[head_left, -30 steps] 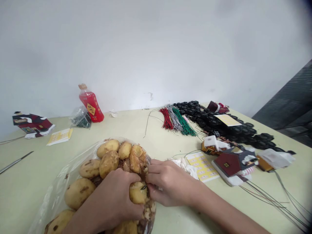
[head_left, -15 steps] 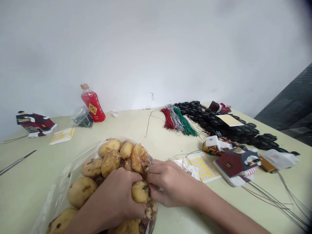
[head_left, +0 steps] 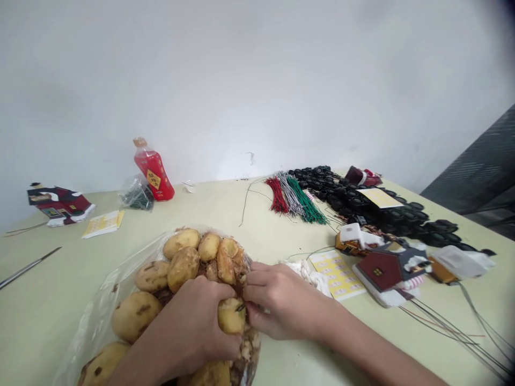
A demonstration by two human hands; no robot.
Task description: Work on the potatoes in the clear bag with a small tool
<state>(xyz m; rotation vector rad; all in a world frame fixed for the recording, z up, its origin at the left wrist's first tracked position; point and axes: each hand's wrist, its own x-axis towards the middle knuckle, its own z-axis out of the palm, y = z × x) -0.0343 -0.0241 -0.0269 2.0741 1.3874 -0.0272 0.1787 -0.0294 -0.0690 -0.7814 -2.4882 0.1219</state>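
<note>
My left hand (head_left: 201, 321) is wrapped round a yellow potato (head_left: 232, 316) that has a dark mark on its right side. Close against that side is my right hand (head_left: 277, 300), its fingers pinched together; whatever they hold is hidden. Both hands are over a clear plastic bag (head_left: 96, 300) spread on the table. Several potatoes with brown spots lie in it, among them a large one (head_left: 135, 316) to the left and a peeled-looking one (head_left: 226, 265) at the back. Pale crumbly bits show along the bag's right edge.
A red drink bottle (head_left: 155, 171) stands at the back left, near a small house model (head_left: 60, 205) and a knife-like tool (head_left: 30, 267). On the right are bundled wires (head_left: 295, 198), black round parts (head_left: 354, 201), a yellow sticker sheet (head_left: 337, 274) and more house models (head_left: 388, 271).
Almost nothing differs. Both hands keep their places at the potato, and the view has shifted very slightly.
</note>
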